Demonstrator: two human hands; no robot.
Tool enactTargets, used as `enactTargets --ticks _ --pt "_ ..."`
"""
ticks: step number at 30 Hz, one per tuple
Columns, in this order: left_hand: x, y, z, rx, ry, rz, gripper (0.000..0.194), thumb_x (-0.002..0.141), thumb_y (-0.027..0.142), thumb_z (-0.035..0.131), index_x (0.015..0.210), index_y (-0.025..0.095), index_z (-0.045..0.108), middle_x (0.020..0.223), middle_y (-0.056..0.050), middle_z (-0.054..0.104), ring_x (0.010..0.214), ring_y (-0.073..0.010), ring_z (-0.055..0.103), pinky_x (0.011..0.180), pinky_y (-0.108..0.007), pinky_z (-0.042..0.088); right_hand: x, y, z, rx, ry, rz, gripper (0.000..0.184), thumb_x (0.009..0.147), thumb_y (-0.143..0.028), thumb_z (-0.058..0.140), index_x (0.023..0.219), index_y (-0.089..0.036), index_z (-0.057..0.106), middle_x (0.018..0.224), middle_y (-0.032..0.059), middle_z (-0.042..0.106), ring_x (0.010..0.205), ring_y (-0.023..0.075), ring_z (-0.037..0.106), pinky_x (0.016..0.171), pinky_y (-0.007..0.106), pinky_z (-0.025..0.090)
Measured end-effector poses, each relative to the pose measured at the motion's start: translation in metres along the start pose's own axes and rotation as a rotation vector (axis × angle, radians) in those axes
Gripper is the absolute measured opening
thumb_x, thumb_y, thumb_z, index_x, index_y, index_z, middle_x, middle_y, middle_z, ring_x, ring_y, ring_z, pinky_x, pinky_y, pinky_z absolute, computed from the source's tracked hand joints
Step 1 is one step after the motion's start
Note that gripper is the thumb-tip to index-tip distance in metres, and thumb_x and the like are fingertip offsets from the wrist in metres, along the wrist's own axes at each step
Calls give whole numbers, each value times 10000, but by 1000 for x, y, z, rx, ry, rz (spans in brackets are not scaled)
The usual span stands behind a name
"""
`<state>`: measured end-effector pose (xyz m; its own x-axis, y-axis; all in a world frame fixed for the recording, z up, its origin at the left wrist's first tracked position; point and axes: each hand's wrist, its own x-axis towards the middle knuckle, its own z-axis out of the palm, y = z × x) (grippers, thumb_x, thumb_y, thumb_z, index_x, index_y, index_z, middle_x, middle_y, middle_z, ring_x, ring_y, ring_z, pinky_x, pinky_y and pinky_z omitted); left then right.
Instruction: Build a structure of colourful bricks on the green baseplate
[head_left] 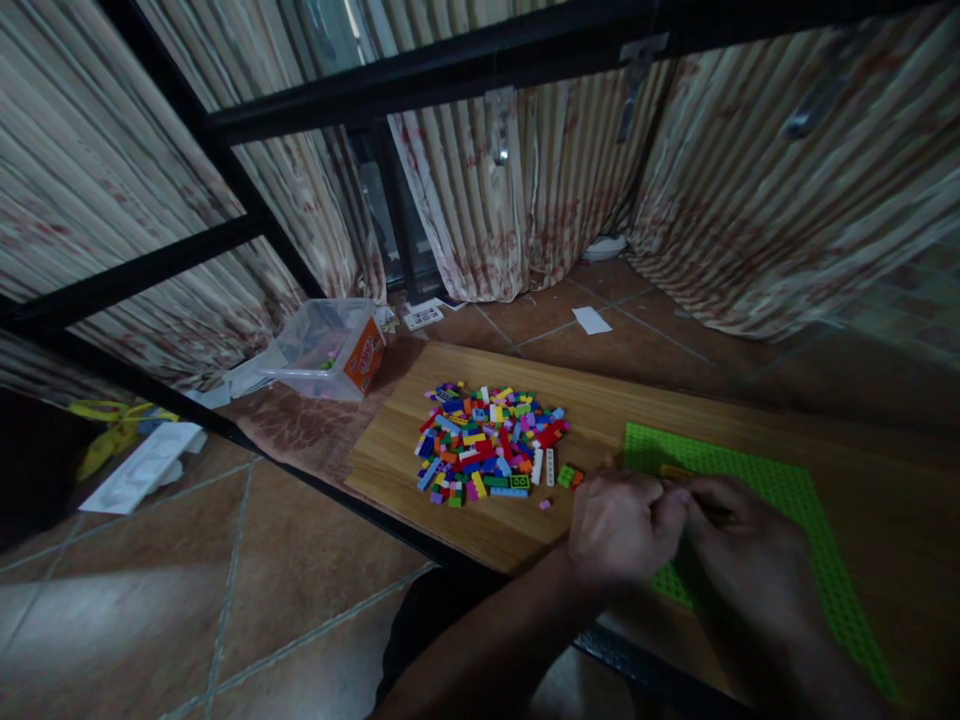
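Observation:
My left hand (626, 525) and my right hand (757, 550) meet above the left part of a green studded baseplate (772, 490). Both are closed, with thumbs and fingertips pressed close together. A yellow building brick (677, 471) shows just past the fingertips, and more yellow peeks out between my right hand's fingers. What my left fingers pinch is hidden behind them. Left of my left hand lie a small green and orange brick cluster (570, 476) and a white brick (550, 467). Beyond these spreads a loose heap of mixed building bricks (480, 445).
The wooden board (592, 400) carries the heap and the baseplate. A clear plastic tub (319, 345) with an orange label stands past its far left end. Black metal frame bars (450, 70) and striped curtains (555, 190) rise behind. White packaging (146, 468) lies on the tiled floor.

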<state>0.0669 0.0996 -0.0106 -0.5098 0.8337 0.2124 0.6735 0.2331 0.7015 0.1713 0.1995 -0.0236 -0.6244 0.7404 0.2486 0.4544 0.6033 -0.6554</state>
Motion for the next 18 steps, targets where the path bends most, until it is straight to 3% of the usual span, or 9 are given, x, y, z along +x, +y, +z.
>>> enactTargets --ticks 11,14,18 --pt "13 -18 -30 -143 200 -161 487 931 381 441 494 188 348 482 46 385 476 -87 378 508 -235 284 -2 1 5 -43 -3 -13 412 818 -625 500 753 -246 650 846 41 692 766 229 653 730 362 466" --pt "19 -34 -50 -53 293 -166 397 903 356 504 546 193 442 555 33 478 548 -103 454 565 -230 352 -2 1 6 -27 -6 -4 431 805 -653 500 750 -253 649 865 34 688 800 236 654 767 376 470" --pt "26 -68 -87 166 466 -213 120 857 213 543 795 182 641 838 -50 655 841 -182 597 814 -286 453 -2 4 7 -9 -14 -8 435 795 -665 512 747 -258 657 868 31 688 795 233 656 757 375 474"
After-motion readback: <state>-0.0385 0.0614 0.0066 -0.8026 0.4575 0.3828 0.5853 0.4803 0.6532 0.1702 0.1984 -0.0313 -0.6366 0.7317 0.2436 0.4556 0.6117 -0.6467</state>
